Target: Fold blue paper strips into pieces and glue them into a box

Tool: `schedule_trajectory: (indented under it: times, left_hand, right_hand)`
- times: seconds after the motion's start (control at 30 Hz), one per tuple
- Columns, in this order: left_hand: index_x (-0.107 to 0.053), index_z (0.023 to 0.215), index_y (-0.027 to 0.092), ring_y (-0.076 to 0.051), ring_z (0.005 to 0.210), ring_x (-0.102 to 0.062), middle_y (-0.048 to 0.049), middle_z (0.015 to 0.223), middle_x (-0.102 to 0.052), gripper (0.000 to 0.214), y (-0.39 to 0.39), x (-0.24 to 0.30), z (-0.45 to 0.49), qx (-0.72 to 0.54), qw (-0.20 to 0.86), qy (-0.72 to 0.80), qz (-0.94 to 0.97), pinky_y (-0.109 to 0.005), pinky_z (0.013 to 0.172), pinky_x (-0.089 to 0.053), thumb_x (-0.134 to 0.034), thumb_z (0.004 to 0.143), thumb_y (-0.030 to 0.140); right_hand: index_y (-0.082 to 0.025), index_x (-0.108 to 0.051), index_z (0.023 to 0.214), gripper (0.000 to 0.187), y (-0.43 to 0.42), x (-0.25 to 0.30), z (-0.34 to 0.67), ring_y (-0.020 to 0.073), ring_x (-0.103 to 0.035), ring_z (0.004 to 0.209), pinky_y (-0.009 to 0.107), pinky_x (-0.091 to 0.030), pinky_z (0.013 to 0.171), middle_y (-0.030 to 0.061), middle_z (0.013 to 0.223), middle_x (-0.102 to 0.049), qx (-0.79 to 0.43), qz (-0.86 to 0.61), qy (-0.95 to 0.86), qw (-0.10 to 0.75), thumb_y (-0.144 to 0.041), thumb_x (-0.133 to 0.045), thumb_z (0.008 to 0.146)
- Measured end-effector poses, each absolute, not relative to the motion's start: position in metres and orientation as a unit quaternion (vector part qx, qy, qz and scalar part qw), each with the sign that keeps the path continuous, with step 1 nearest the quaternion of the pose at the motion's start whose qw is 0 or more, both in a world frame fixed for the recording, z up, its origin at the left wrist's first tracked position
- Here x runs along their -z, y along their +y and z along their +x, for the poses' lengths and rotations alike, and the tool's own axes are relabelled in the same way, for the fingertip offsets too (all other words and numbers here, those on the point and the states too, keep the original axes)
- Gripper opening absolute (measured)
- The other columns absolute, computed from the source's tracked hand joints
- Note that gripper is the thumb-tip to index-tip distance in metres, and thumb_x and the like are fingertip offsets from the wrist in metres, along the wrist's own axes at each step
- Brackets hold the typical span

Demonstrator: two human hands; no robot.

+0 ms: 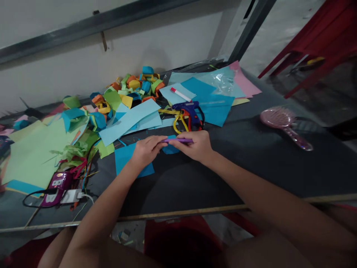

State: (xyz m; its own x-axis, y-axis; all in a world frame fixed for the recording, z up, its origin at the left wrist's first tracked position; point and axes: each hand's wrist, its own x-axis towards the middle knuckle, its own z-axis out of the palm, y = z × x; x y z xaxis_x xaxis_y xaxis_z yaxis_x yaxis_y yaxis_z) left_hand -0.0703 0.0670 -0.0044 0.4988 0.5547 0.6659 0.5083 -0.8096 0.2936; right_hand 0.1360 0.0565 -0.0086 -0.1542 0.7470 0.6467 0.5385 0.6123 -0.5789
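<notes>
Between both hands, level above the table, is a slim purple pen-like stick. My left hand pinches its left end, and my right hand closes around the right part. A small blue piece of paper shows just below the stick; whether a finger touches it I cannot tell. Under my left hand lies a larger blue sheet, partly covered by the hand and wrist. Just beyond my right hand are a blue glue gun and yellow-handled scissors, overlapping each other.
Light blue paper strips and a heap of folded coloured paper pieces lie behind. A red-capped white marker rests on blue sheets. At left are green sheets and a purple device; at right, a pink hairbrush.
</notes>
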Motion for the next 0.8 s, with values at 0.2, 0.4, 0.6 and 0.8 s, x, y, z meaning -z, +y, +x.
schedule_trajectory:
  times: [0.2,0.4,0.6,0.8]
  left_hand:
    - [-0.07,0.102,0.017,-0.013,0.078,-0.072,-0.0062,0.086,-0.076,0.028,0.067,0.005,-0.067,-0.409,-0.025,0.325,0.852,-0.022,0.069,-0.057,-0.05,0.098,0.036]
    - [-0.07,0.103,0.019,-0.015,0.076,-0.072,-0.0067,0.089,-0.077,0.033,0.076,0.008,-0.074,-0.32,-0.04,0.344,0.882,-0.024,0.065,-0.052,-0.046,0.098,0.042]
    - [-0.07,0.103,0.018,-0.019,0.077,-0.07,-0.0096,0.09,-0.076,0.043,0.089,0.011,-0.086,-0.251,-0.102,0.456,0.848,-0.026,0.063,-0.044,-0.039,0.099,0.047]
    - [-0.071,0.103,0.019,-0.027,0.093,-0.066,-0.0119,0.101,-0.073,0.035,0.106,0.008,-0.111,-0.206,-0.122,0.59,0.771,-0.033,0.07,-0.043,-0.043,0.097,0.041]
  right_hand:
    - [-0.017,-0.069,0.061,0.05,0.057,-0.002,0.137,0.0089,-0.05,0.044,0.023,-0.033,0.047,0.0004,0.049,-0.061,-0.09,-0.433,-0.766,0.467,-0.059,-0.057,0.086]
    - [-0.018,-0.069,0.069,0.05,0.066,-0.002,0.145,0.0107,-0.057,0.053,0.024,-0.034,0.053,0.0021,0.06,-0.066,-0.071,-0.439,-0.797,0.409,-0.054,-0.047,0.094]
    - [-0.017,-0.067,0.104,0.041,0.075,0.009,0.147,0.0227,-0.065,0.094,0.031,-0.048,0.074,0.0112,0.101,-0.072,0.011,-0.539,-0.745,0.393,-0.048,-0.042,0.096]
    - [-0.007,-0.054,0.127,0.05,0.099,0.006,0.172,0.0383,-0.059,0.109,0.052,-0.048,0.088,0.0249,0.118,-0.061,-0.045,-0.734,-0.632,0.247,-0.041,-0.052,0.091]
